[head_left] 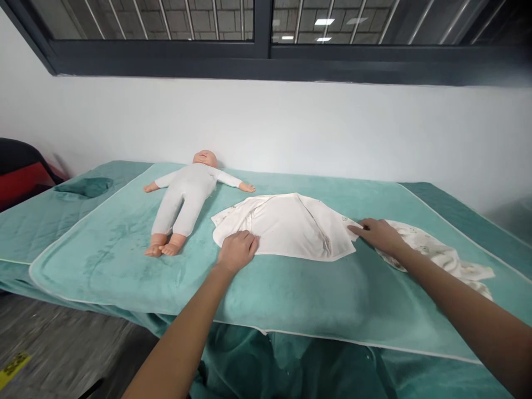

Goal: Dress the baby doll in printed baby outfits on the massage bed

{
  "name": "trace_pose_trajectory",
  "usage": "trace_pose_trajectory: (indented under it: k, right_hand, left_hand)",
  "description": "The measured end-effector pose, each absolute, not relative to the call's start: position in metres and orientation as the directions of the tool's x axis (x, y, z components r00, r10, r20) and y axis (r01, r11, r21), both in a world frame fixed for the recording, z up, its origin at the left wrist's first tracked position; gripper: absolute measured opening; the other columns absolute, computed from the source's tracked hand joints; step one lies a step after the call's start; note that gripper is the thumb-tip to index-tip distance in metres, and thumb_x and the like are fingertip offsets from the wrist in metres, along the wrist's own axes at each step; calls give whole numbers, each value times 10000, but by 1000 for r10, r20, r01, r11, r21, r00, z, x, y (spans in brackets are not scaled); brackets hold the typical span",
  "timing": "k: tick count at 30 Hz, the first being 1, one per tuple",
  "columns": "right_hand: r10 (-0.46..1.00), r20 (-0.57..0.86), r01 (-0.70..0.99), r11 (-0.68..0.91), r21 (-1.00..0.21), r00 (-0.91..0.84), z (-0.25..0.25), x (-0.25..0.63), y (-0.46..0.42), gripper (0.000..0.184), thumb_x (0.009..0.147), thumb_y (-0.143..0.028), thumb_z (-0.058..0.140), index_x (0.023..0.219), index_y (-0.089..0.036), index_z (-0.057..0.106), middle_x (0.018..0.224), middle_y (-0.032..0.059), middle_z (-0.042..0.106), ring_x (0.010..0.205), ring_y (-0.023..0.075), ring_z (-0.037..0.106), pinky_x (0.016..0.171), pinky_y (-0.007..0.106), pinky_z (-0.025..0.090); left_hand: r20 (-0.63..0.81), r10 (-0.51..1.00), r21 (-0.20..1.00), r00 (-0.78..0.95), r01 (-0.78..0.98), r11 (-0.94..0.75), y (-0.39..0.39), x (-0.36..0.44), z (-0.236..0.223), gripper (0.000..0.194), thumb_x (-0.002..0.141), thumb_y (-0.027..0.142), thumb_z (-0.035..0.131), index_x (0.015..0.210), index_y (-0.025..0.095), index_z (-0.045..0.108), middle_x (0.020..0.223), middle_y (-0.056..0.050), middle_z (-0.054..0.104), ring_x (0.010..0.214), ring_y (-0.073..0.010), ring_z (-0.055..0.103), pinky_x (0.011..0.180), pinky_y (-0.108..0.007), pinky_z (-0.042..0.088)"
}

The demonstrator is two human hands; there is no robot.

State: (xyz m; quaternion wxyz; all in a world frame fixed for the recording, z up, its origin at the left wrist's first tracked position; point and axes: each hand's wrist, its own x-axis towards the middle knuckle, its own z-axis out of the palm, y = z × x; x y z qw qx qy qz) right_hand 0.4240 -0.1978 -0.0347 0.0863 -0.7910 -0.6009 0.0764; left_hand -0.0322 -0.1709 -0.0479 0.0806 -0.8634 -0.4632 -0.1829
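Note:
A white baby shirt (291, 224) lies spread on the green mat, with small printed patterns showing near its sleeves. My left hand (238, 250) is closed on the shirt's near left edge, its fingers curled over the cloth. At the opposite side, my right hand (379, 233) pinches the end of the right sleeve between thumb and fingers. A patterned white baby garment (436, 249) lies crumpled beyond my right wrist, partly covered by that forearm. On the left, a baby doll (187, 191) in a white body lies on its back, arms spread out.
The green padded mat (116, 249) covers a bed against a white wall (266, 127). Above runs a dark window frame (261, 61) with bars behind. A black and red object (25, 177) stands at the left edge. Green cloth (291, 360) hangs in front.

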Motion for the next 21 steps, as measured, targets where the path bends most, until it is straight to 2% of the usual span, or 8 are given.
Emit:
trace_pose_trajectory:
  k: [4, 8, 10, 12, 14, 16, 19, 21]
  right_hand:
    - [941, -47, 875, -328, -355, 334, -26, 424, -184, 341, 836, -549, 545, 841, -231, 667, 886, 79, 716, 798, 253, 643, 665, 329, 425]
    - [862, -4, 800, -473, -369, 508, -20, 434, -168, 284, 847, -456, 522, 864, -193, 627, 796, 105, 689, 690, 247, 615, 610, 343, 411]
    - [840, 18, 787, -500, -360, 542, -18, 433, -161, 301, 838, -424, 524, 951, -166, 630, 864, 143, 688, 731, 275, 622, 622, 366, 425]
    - [823, 102, 794, -497, -350, 559, -14, 424, -154, 356, 827, -381, 534, 1072, -137, 620, 1054, 201, 665, 887, 322, 635, 698, 399, 463]
    - [827, 213, 834, -438, -335, 520, -10, 407, -144, 399, 818, -322, 542, 1158, -123, 605, 1246, 235, 586, 1086, 367, 591, 833, 443, 478]
    - [860, 278, 885, -337, -322, 429, -5, 381, -130, 406, 816, -283, 545, 1189, -132, 603, 1334, 225, 532, 1216, 380, 526, 956, 477, 453]
    - [929, 245, 889, -150, -432, 276, 1, 327, -93, 389, 825, -269, 556, 1188, -135, 603, 1362, 205, 529, 1288, 357, 483, 1068, 483, 395]
    - [964, 192, 846, -57, -530, 185, 2, 282, -60, 388, 848, -297, 554, 1199, -135, 590, 1336, 190, 571, 1231, 320, 546, 1055, 452, 422]
  left_hand:
    - [396, 768, 31, 503, 829, -559, -171, -32, -49, 425, 1016, 343, 346, 791, 178, 666, 775, -71, 668, 731, -193, 599, 632, -331, 367]
    - [400, 765, 28, 505, 827, -561, -170, -33, -48, 428, 1018, 340, 341, 785, 177, 660, 768, -68, 667, 723, -192, 597, 633, -335, 368]
    - [396, 769, 34, 501, 830, -557, -170, -33, -47, 428, 1017, 341, 342, 778, 177, 656, 765, -67, 667, 719, -189, 596, 632, -332, 369]
    - [393, 773, 41, 498, 831, -556, -171, -33, -47, 417, 1014, 339, 353, 774, 178, 653, 764, -66, 665, 723, -185, 598, 636, -328, 378]
    - [396, 769, 46, 503, 825, -563, -172, -33, -47, 403, 1011, 332, 363, 773, 179, 650, 767, -65, 665, 735, -185, 604, 648, -327, 394]
    - [408, 758, 57, 509, 814, -578, -175, -32, -47, 405, 1012, 326, 358, 763, 181, 644, 767, -66, 664, 739, -186, 607, 658, -329, 412]
    - [467, 749, 116, 470, 807, -579, -180, -37, -38, 398, 1014, 302, 350, 756, 185, 630, 781, -64, 666, 749, -180, 609, 693, -326, 447]
    - [537, 752, 165, 384, 826, -539, -181, -49, -27, 331, 1008, 283, 377, 831, 189, 641, 883, -66, 688, 835, -184, 624, 766, -329, 475]
